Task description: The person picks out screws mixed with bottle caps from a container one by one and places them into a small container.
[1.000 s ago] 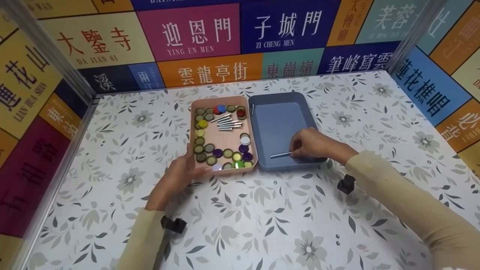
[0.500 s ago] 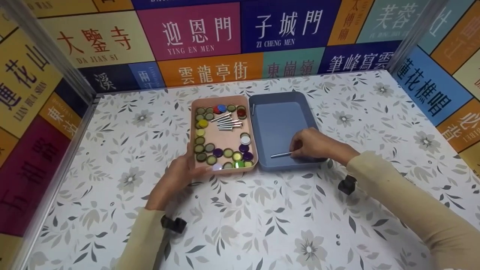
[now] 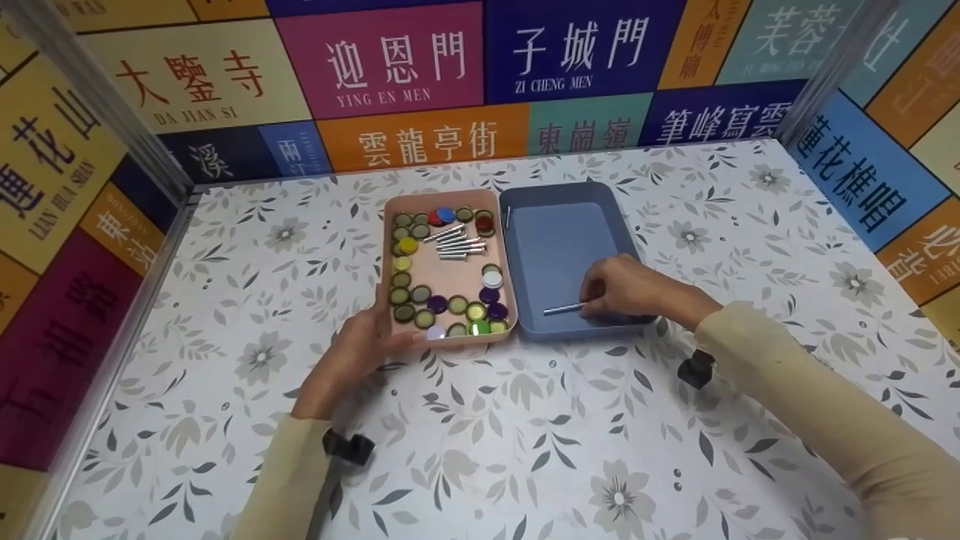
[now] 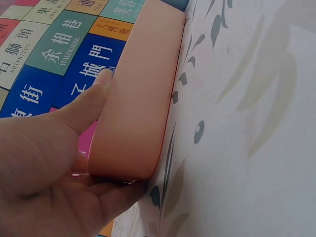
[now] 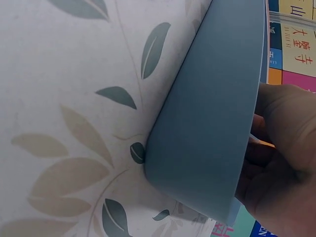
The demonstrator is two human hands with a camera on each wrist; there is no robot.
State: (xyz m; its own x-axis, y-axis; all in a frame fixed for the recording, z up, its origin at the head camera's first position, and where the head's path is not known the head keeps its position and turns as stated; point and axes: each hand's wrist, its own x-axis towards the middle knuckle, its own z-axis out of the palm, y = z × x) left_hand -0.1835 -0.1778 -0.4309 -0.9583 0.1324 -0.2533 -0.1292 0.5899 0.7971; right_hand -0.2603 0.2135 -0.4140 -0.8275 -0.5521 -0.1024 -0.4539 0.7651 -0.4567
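Note:
In the head view my left hand point(image 3: 358, 346) grips the near left corner of a pink tray point(image 3: 459, 342). The left wrist view has its thumb point(image 4: 94, 96) on the tray's rim and its fingers round the corner. Inside that tray lie several bottle caps point(image 3: 457, 304) and a small pile of silver metal rods point(image 3: 456, 246). My right hand point(image 3: 619, 286) reaches into a blue-grey tray point(image 3: 559, 240) and pinches one end of a silver metal rod point(image 3: 562, 309), low over its floor. The right wrist view hides the rod behind the blue-grey wall point(image 5: 202, 123).
Both trays stand side by side, touching or nearly so, on a leaf-patterned tabletop point(image 3: 495, 450). Another thin silver rod point(image 3: 508, 217) lies along the blue-grey tray's left wall. Printed panels point(image 3: 397, 64) enclose the table at the back and sides.

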